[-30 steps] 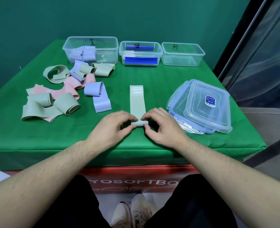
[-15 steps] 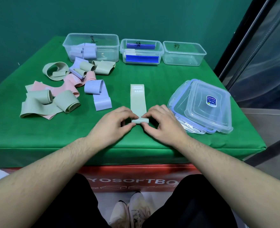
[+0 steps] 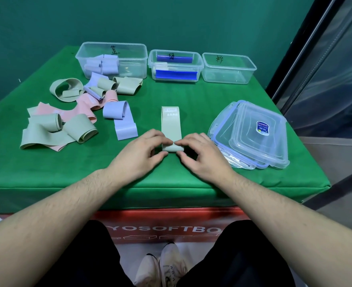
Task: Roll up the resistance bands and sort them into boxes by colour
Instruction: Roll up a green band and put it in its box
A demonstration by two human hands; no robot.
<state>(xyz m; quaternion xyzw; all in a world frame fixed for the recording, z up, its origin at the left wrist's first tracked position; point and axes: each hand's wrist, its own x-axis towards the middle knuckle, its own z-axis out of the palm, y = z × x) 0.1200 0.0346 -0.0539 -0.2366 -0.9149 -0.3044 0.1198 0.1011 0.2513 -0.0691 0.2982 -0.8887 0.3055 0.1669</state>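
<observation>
Three lids [image 3: 253,137] beside right hand [image 3: 202,156].

Matt green cloth is seen covering the table [image 3: 191,104]; glossy clear plastic is forming the boxes [image 3: 228,68] and lids [image 3: 253,133].

A green padded table [image 3: 191,96] carries three clear boxes [image 3: 228,68], stacked lids [image 3: 253,135], loose bands [image 3: 67,121] and one flat green band [image 3: 171,125]

boxes [image 3: 174,65] – rear | lids [image 3: 251,135] – right | bands [image 3: 77,112] – left
</observation>
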